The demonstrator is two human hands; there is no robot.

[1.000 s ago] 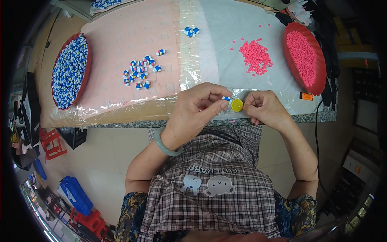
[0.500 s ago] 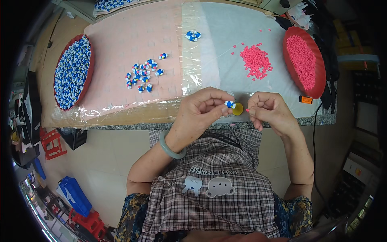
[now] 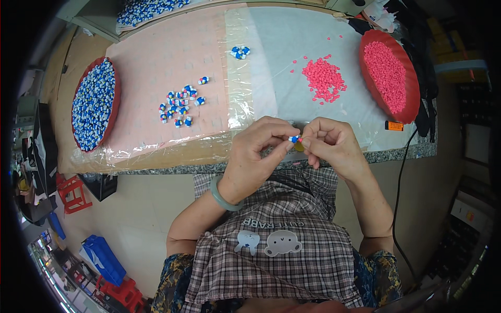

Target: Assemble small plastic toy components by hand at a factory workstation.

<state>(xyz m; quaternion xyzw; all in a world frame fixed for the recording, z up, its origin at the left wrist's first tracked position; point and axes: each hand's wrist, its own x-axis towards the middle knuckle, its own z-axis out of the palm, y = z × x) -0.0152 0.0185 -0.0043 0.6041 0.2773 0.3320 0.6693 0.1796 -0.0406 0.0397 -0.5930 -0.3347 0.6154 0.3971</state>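
Note:
Between thumb and forefinger, my left hand (image 3: 259, 146) pinches a small blue-and-white figurine (image 3: 294, 139). My right hand (image 3: 335, 144) is pinched at the figurine's right side, where a tiny pink piece (image 3: 300, 140) shows against it. A small round yellow dish (image 3: 299, 147) lies just below, partly hidden by the fingers. Loose pink pieces (image 3: 323, 79) form a pile beyond my right hand. To the left lies a group of blue-and-white figurines (image 3: 180, 107), several with pink bits on them. A smaller cluster of figurines (image 3: 240, 52) sits farther back.
A red tray (image 3: 117, 99) full of figurines stands at the left, and another red tray (image 3: 413, 78) of pink pieces at the right. Beside the latter lies an orange-and-black item (image 3: 394, 125). A black cable (image 3: 400, 193) hangs over the table's right front edge.
My right hand has moved left with the pink piece and brought it up to the figurine in my left hand. The view has shifted slightly.

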